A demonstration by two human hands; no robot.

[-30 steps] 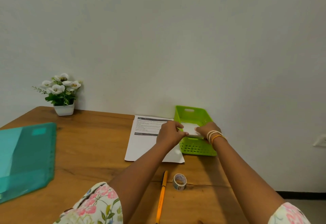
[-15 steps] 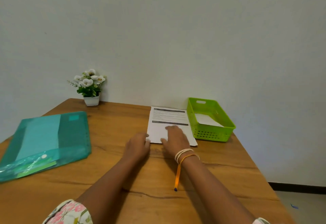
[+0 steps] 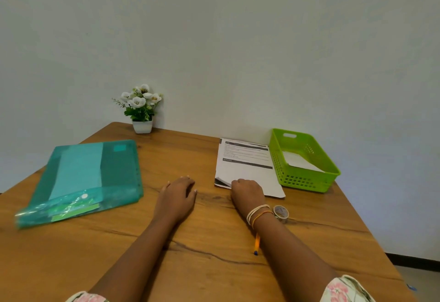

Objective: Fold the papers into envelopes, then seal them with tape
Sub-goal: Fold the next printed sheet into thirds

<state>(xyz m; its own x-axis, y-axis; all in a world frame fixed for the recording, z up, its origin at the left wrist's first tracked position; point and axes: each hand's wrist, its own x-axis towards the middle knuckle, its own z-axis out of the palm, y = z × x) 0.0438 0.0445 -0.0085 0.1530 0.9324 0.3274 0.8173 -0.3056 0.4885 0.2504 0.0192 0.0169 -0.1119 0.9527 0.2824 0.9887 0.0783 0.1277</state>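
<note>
A stack of printed white papers [image 3: 245, 161] lies on the wooden table [image 3: 214, 266], left of a green basket [image 3: 307, 180]. My right hand [image 3: 247, 193] is curled on the stack's near left corner, which is lifted slightly and shows a dark underside. My left hand [image 3: 177, 194] rests flat on the bare wood to the left of the papers and holds nothing. Inside the basket lies a folded white paper [image 3: 300, 162]. A roll of tape [image 3: 281, 213] stands just right of my right wrist.
An orange pencil [image 3: 256, 245] lies partly under my right forearm. A teal plastic folder [image 3: 83, 180] takes up the table's left side. A small pot of white flowers [image 3: 142, 111] stands at the back by the wall. The table's right edge runs past the basket.
Both hands drew back from the basket, leaving the folded white paper in it. My right hand came onto the stack's near corner and my left hand settled on the table.
</note>
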